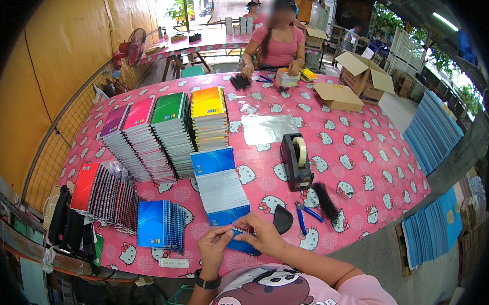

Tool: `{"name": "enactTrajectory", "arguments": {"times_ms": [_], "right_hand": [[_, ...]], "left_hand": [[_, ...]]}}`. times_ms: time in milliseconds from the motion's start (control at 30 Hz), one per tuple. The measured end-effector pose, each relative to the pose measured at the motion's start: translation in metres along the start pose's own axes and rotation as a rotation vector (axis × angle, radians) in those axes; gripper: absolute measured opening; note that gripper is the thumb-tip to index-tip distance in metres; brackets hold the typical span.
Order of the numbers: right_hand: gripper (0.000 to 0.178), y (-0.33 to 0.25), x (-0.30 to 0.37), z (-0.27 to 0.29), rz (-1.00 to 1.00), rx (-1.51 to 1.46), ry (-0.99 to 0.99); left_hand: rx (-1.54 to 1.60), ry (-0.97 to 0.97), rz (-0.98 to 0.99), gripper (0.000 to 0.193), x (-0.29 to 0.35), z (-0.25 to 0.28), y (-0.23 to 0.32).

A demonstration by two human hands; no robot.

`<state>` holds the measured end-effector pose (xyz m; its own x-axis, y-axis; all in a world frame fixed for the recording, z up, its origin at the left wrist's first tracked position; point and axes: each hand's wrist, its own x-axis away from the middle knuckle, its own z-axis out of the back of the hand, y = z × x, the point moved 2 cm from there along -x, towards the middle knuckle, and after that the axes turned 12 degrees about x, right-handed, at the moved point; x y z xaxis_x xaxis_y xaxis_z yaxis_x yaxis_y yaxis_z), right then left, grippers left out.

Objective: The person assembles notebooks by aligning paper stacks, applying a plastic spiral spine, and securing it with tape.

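Observation:
Close to my body, at the table's near edge, a small blue spiral notebook [243,246] is between my hands. My left hand [214,247] has its thumb and fingers pinched together at the left end of the notebook's spine. Curled over the spine from the right is my right hand [264,236], its fingers closed on the notebook. The fingers partly hide the binding. Just beyond lies a spread stack of blue-covered, white-paged booklets [221,188]. Right of my right hand are a flat black object [283,219], blue-handled cutters [307,216] and a pile of black binding coils [326,204].
Tall notebook stacks in purple [115,119], pink [139,112], green [169,108] and yellow [208,103] stand left; red [85,186] and blue [157,225] stacks are nearer. A tape dispenser [297,163] stands right of centre. Across the table sits a co-worker [276,45] near open cartons [362,76].

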<state>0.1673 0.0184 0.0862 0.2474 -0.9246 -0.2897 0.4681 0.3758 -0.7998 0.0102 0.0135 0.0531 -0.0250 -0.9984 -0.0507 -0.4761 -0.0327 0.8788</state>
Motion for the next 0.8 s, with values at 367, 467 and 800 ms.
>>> {"name": "enactTrajectory", "arguments": {"times_ms": [367, 467, 800], "right_hand": [[0.024, -0.008, -0.003, 0.002, -0.019, -0.051, -0.024], [0.025, -0.003, -0.003, 0.000, -0.078, -0.181, -0.060], [0.026, 0.001, -0.008, 0.004, -0.170, -0.333, -0.149]], "left_hand": [[-0.046, 0.002, -0.175, 0.012, 0.002, -0.002, -0.006], [-0.098, -0.019, -0.243, 0.013, 0.002, -0.005, -0.004], [-0.311, -0.064, -0.288, 0.015, 0.005, -0.008, 0.007]]}}
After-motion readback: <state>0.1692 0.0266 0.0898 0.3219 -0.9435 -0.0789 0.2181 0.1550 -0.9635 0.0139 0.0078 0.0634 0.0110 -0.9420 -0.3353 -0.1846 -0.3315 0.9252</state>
